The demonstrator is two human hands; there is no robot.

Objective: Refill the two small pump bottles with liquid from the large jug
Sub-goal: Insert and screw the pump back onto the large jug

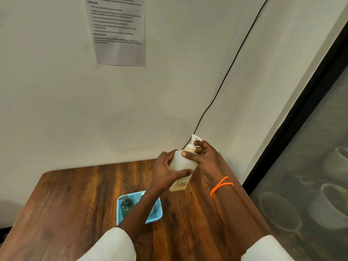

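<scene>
A translucent white bottle (180, 173) with a white pump head (194, 141) and yellowish liquid low inside is held tilted above the wooden table (79, 200). My left hand (167, 169) grips its body. My right hand (204, 157) wraps around its shoulder and neck, thumb across the front, just below the pump. A dark green pump bottle (126, 205) stands in a blue mesh tray (156, 215) under my left forearm. I see no large jug in this view.
The table butts against a white wall with a printed instruction sheet (117, 29) and a black cable (227, 72) running down to the table's far right corner. A dark-framed glass panel (305, 166) stands to the right.
</scene>
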